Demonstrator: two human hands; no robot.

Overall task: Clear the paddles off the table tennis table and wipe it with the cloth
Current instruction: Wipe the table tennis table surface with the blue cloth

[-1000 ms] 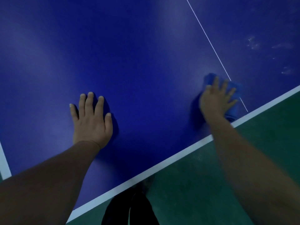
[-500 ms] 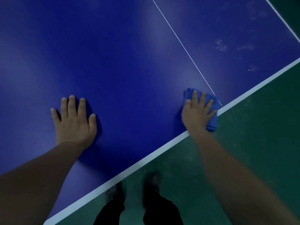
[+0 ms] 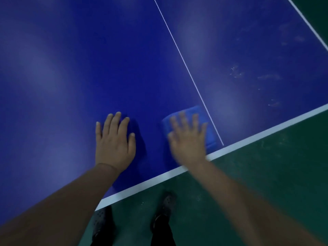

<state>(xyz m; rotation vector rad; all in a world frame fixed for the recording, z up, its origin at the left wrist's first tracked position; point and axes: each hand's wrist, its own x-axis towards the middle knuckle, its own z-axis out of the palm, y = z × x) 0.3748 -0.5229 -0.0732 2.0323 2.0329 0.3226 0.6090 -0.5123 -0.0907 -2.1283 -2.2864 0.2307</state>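
A blue table (image 3: 71, 68) with white lines is carrying a folded blue cloth (image 3: 209, 132) at 5 o'clock, touching its centre line.

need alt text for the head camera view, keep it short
A person's right hand presses a folded blue cloth flat on a blue table tennis table near its white edge line, motion-blurred. The left hand rests flat beside it; smudges mark the table's right half.
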